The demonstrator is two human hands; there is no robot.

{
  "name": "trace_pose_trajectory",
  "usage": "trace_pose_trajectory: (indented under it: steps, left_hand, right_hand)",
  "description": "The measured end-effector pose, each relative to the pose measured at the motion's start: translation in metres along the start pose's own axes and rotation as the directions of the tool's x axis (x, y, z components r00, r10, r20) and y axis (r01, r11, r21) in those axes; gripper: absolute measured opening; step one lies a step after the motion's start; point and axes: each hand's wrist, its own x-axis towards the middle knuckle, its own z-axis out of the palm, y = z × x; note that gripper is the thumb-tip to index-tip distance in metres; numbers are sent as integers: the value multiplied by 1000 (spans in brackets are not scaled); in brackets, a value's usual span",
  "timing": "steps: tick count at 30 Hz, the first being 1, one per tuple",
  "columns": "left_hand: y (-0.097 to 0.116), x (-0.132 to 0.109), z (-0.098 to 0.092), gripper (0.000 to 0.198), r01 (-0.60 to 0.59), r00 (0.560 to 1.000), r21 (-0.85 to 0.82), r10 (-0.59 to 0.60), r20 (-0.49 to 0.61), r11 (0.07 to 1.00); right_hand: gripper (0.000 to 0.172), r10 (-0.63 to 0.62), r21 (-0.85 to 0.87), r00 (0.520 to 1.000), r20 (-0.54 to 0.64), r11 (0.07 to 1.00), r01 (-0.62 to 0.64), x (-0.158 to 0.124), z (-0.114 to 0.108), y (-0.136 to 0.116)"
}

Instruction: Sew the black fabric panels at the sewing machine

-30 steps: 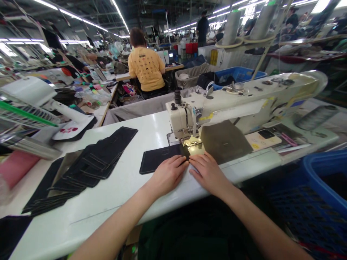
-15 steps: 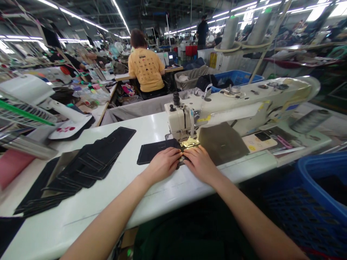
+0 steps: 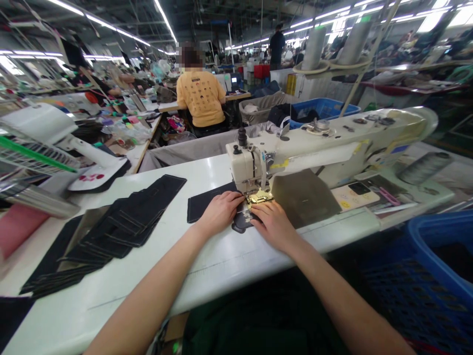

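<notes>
2 hands, palms down, at the front of the sewing machine [image 3: 314, 140]. Dark fabric piece [image 3: 199, 206] lies flat on the table [image 3: 118, 276], left of the brass-coloured guide [image 3: 260, 197]. Long axis runs roughly left-right, its right end reaching toward the guide, with part of it hidden under the left hand [image 3: 219, 213]. Key relation: most of the visible cloth sits left of and beyond the left fingertips, so the left hand is nearer. It's on the cloth, fingers stretched out together; can't tell if the thumb pinches the edge. Right hand [image 3: 274, 224]: fingertips at the near edge of the guide, thumb spread away, nothing visibly gripped. Brown panel [image 3: 305, 197] lies just beside it, to the right. 1 fanned pile of dark pieces [image 3: 125, 222] well left.
</notes>
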Motion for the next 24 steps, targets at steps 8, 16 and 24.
trace_pose_trajectory:
  steps: [8,16,24]
  left_hand:
    - [25,-18,-2,32,28,999,-93,-25,31,995]
    - [42,-12,5,27,-2,998,-107,-4,-55,994]
    - [39,-11,10,21,-22,994,-176,2,-111,984]
  right_hand:
    - [22,-24,45,998,-62,999,26,-9,-2,-9]
    - [24,2,-29,1000,-29,1000,-3,-18,-6,-11]
    - [21,-14,-30,1000,-11,999,13,-17,-8,-6]
